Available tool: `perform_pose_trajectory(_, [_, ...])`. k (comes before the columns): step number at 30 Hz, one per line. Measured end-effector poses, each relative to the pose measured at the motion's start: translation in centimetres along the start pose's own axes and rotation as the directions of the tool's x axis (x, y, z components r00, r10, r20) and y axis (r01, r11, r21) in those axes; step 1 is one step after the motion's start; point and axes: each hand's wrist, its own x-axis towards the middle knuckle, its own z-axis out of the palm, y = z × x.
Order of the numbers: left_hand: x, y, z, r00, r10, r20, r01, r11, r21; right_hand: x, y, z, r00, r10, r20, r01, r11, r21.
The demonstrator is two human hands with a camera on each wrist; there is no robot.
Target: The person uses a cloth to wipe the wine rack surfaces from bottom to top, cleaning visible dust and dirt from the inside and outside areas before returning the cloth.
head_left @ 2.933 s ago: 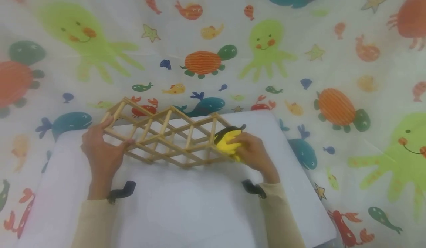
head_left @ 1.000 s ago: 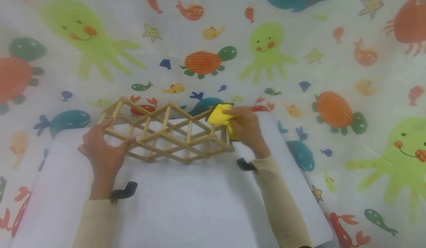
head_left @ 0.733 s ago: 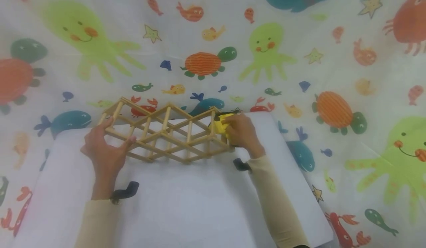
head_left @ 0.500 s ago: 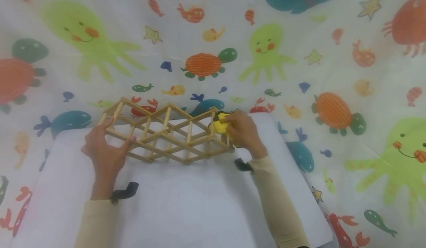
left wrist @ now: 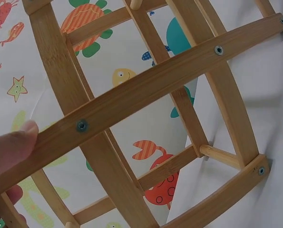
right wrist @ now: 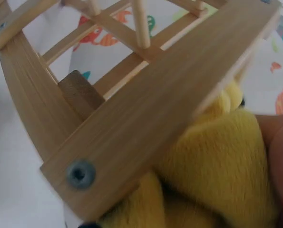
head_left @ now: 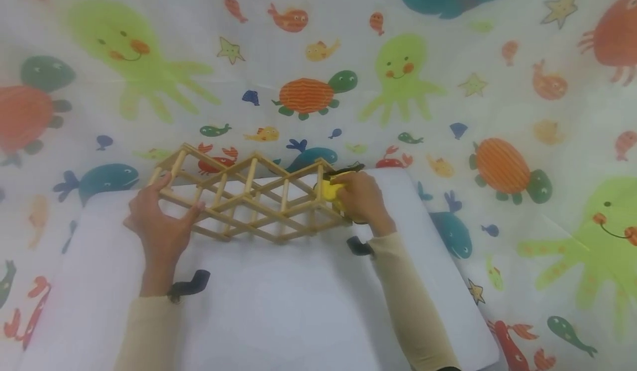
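Note:
A wooden lattice rack (head_left: 247, 196) of crossed slats and round rods stands stretched out near the table's far edge. My left hand (head_left: 161, 227) holds its left end, fingers and thumb spread over the slats; the left wrist view shows the thumb (left wrist: 13, 147) against a slat (left wrist: 146, 91). At the right end, my right hand (head_left: 362, 197) grips a bunched yellow cloth (head_left: 329, 190) with a dark edge. From the right wrist, the fuzzy cloth (right wrist: 217, 161) wraps the outer side of the end slat (right wrist: 170, 85). Most right fingers are hidden there.
A white tabletop (head_left: 278, 304) lies under the rack, its far edge against a sheet (head_left: 318, 56) printed with sea animals. Black straps with curved pieces (head_left: 191, 283) sit on both wrists. Screw heads (right wrist: 81, 174) mark the slat joints.
Earlier the cloth was lower on the right end, then up at its top corner; it has since come down along the end slat. My left hand keeps its place on the rack.

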Motion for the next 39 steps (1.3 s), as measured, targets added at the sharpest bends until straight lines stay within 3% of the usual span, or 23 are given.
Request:
perform_pose_trajectory(5, [-0.2,0.3,0.4,1.000,0.026,-0.003,-0.026,1.000,-0.002,-1.1,1.3,-0.5,0.983,-0.138,-0.125,0.160,0.969,0.187])
perform_pose_trajectory(8, [-0.3,0.5,0.2,1.000,0.023,-0.007,-0.023,1.000,0.009,-1.2,1.3,-0.4,0.973,-0.187,-0.138,0.215,0.948,0.233])
perform_pose_trajectory(11, [-0.3,0.4,0.0,1.000,0.005,-0.008,-0.005,1.000,0.016,-0.8,0.7,0.0,0.983,-0.165,-0.074,0.175,0.971,0.160])
perform_pose_trajectory(14, [-0.3,0.2,0.0,1.000,-0.004,-0.012,0.004,1.000,0.016,-0.6,0.1,0.2,0.998,-0.067,-0.007,0.067,0.997,0.046])
perform_pose_trajectory(19, [-0.4,0.1,0.4,1.000,-0.002,0.001,0.002,1.000,0.012,-1.2,0.3,-1.0,0.998,0.062,0.029,-0.063,0.997,0.036])
perform_pose_trajectory(21, [-0.3,0.1,0.4,1.000,0.001,0.008,-0.001,1.000,0.012,-1.7,0.6,-1.6,0.999,0.039,0.003,-0.039,0.996,0.081])
perform_pose_trajectory(25, [-0.2,0.1,0.1,1.000,0.010,-0.013,-0.010,1.000,0.020,-2.2,0.4,-2.1,0.991,-0.097,-0.089,0.110,0.982,0.155])
perform_pose_trajectory(29, [-0.2,0.0,0.0,1.000,0.011,-0.025,-0.011,1.000,0.017,-2.1,-0.3,-1.2,0.984,-0.168,-0.066,0.170,0.985,0.029])
perform_pose_trajectory(33, [-0.3,-0.2,0.3,1.000,0.014,-0.013,-0.014,1.000,0.006,-1.9,-0.2,-0.2,0.990,-0.144,0.005,0.144,0.984,-0.106])
perform_pose_trajectory(36, [-0.5,-0.2,0.4,0.999,0.027,-0.019,-0.027,1.000,0.002,-1.9,0.3,0.0,0.990,-0.141,-0.006,0.141,0.990,-0.030])
perform_pose_trajectory(39, [-0.5,0.0,0.3,0.999,0.034,-0.030,-0.034,0.999,0.001,-2.3,0.7,0.0,0.986,-0.145,-0.080,0.154,0.982,0.108])
